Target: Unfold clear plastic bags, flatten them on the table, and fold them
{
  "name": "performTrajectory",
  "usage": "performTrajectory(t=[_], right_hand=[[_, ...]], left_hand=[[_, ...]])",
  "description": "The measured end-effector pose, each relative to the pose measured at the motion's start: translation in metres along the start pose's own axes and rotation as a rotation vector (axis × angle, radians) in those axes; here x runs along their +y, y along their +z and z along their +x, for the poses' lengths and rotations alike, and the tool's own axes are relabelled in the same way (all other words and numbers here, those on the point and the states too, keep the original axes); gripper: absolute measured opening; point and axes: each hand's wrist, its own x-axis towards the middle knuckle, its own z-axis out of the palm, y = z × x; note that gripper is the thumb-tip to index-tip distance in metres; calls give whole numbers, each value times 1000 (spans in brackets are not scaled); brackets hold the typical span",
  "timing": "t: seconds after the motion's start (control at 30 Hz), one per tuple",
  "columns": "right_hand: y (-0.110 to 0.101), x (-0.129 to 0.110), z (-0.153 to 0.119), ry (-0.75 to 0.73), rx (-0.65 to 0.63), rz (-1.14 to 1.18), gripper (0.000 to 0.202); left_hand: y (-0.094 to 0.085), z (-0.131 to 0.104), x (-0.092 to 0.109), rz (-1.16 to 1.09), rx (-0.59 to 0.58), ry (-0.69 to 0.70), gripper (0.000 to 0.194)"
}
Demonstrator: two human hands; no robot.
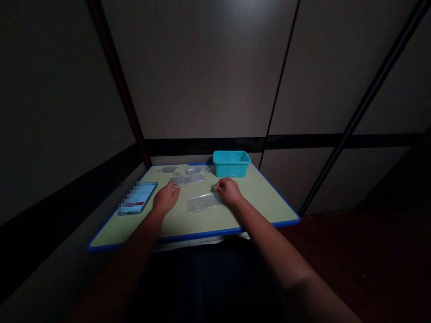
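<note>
**Dimly lit: tall panels (202, 72) behind a pale worktop (259, 206)**

Blue edging round the worktop, set close to the panels. Near the far edge, right of centre, a teal tub (231, 169), open-topped and upright. On the left side, lying flat, a phone (143, 196) with lit screen, partly pixelated. In front of the tub, the right hand (230, 192), fingers pinched together on a small pale bit (214, 188), too small to identify. Between the phone and the right hand, the left hand (164, 199), thumb and fingers curled close; can't tell whether clenched or grasping something tiny. Just beside the right hand, a clear plastic piece (202, 203), flat and shiny; contact with the hand unclear. Farther back, left of the tub, smaller clear plastic pieces (196, 177), scattered, some apparently overlapping.
</note>
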Motion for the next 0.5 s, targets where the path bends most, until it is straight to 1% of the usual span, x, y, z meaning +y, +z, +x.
performTrajectory(t=[0.07, 0.13, 0.23, 0.37, 0.5], right_hand=[[0, -3, -3, -52, -47, 44, 8], [-1, -3, -4, -110, -137, 100, 5], [-5, 3, 2, -162, -265, 190, 6], [-9, 16, 24, -162, -305, 265, 4], [-5, 26, 42, -156, -312, 309, 10]], left_hand=[[1, 1, 1, 16, 0, 76, 24], [3, 2, 1, 29, 12, 143, 21], [6, 6, 3, 39, 43, 201, 20], [14, 19, 12, 23, 55, 272, 21], [26, 43, 25, -13, 43, 336, 18]])
